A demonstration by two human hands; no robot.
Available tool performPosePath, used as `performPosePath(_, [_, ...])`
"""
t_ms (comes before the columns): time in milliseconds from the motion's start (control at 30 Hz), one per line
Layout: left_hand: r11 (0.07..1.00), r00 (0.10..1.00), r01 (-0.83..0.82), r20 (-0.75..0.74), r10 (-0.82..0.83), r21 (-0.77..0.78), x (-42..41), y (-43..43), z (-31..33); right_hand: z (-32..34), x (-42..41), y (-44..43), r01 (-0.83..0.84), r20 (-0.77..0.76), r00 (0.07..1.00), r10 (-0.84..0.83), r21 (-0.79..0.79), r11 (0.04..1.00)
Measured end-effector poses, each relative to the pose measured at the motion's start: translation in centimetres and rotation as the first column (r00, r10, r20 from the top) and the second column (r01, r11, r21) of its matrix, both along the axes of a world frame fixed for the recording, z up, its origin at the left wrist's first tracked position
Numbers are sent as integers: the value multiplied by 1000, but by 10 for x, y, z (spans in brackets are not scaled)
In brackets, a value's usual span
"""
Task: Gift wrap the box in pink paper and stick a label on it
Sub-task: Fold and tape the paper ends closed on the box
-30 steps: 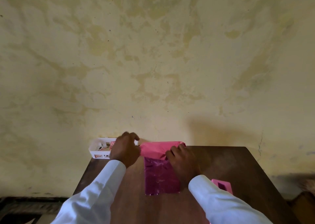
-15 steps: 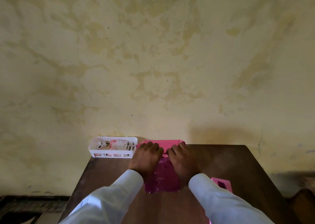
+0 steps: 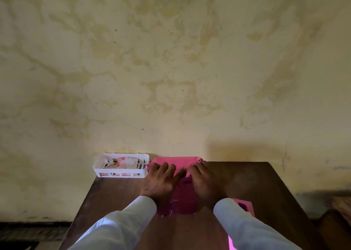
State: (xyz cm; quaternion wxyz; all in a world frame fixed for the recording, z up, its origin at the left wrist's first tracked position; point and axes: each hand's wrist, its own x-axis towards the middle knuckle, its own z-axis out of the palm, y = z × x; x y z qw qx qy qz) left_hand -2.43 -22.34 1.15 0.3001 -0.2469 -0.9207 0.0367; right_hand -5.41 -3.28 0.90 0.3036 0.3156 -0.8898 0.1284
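Leftward no longer, the left hand has come over from the white basket and lies beside the right hand on the pink paper. Both hands are flat, fingers spread, pressing the paper over the box at the counter's far edge, just right of the basket.

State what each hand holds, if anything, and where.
Nothing is gripped: left hand and right hand press flat on the pink paper, at its far, raised part.
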Motion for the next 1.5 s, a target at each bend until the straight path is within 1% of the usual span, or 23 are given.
performPosePath(133, [999,1000,19,0,-19,-30,-2,-3,-2,9,8,10,55,28,998,-53,-98,994])
performPosePath(167, [999,1000,20,10,-20,-38,-2,-4,-2,13,8,13,103,54,994,-96,-149,983])
performPosePath(200, [999,1000,18,14,-18,-44,-3,-4,-3,16,6,14,167,105,984,-145,-236,957])
performPosePath(233, [999,1000,12,27,-11,-43,-3,-4,-1,22,3,15,244,195,963,-183,-355,903])
performPosePath(267, [999,1000,6,28,-5,-44,-3,-5,0,29,-1,14,335,312,929,-199,-480,811])
performPosePath(300, [999,1000,5,27,-4,-47,-2,-5,1,37,-8,13,442,449,872,-195,-552,707])
performPosePath(333, [998,1000,9,21,-8,-54,-2,-4,1,45,-14,10,550,586,790,-179,-548,631])
performPosePath(367, [998,999,11,33,-9,-59,-2,-4,1,51,-19,8,625,685,710,-162,-508,593])
performPosePath(400, [998,999,11,51,-8,-63,-2,-4,0,55,-23,4,666,744,653,-140,-476,575])
performPosePath(433, [998,998,5,69,-1,-64,-1,-4,0,58,-26,1,689,777,617,-123,-458,561])
performPosePath(533, [998,999,-1,52,4,-59,0,-4,1,61,-33,-2,738,857,513,-53,-409,536])
performPosePath(567, [998,999,3,41,-1,-59,-1,-4,0,61,-34,-2,745,874,485,-24,-398,535])
performPosePath(600, [998,1000,11,14,-10,-54,-2,-4,-2,61,-36,-1,744,879,476,-16,-393,541])
performPosePath(667, [999,1000,21,-18,-22,-33,-4,-4,-4,64,-38,2,735,870,491,-37,-391,554])
performPosePath(767, [999,1000,26,10,-26,-31,-5,-3,-4,70,-39,3,736,880,475,3,-399,546])
performPosePath(867, [999,999,44,-23,-45,-32,-5,-3,-6,76,-38,8,704,896,444,-10,-342,622])
performPosePath(967, [998,998,47,-29,-48,-36,-4,-3,-5,77,-39,9,670,906,418,-69,-257,697])
performPosePath(1067, [999,999,41,-27,-42,-26,-3,-1,-4,73,-44,7,670,889,437,-137,-220,709])
performPosePath(1167, [999,999,39,-21,-39,-34,0,0,-2,70,-47,8,669,903,406,-143,-186,720])
performPosePath(1333, [998,1000,28,10,-27,-55,2,0,0,69,-49,19,580,922,370,-115,-132,804])
performPosePath(1433, [999,1000,22,21,-21,-48,4,1,2,68,-49,25,602,956,289,-41,-149,784])
performPosePath(1500, [998,999,29,23,-28,-50,4,0,2,67,-48,26,641,958,285,-29,-168,749])
